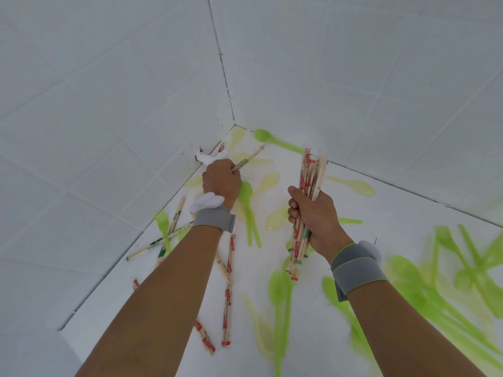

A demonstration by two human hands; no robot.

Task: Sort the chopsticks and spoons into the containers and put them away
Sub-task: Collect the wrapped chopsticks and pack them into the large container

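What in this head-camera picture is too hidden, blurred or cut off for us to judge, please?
- Containers: none appear in the head view; where they stand cannot be told.
- Green cutlery at lower right: motion-blurred, so spoons and forks cannot be counted.
- Bundle of chopsticks: the right hand covers its middle; the count is unclear.
- Single chopstick: its near end is hidden inside the left hand.

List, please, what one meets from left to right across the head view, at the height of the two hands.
Tiled wall → left hand, pinching one chopstick → yellow spoon → right hand, gripping a bundle of chopsticks → another yellow spoon → tiled wall again.
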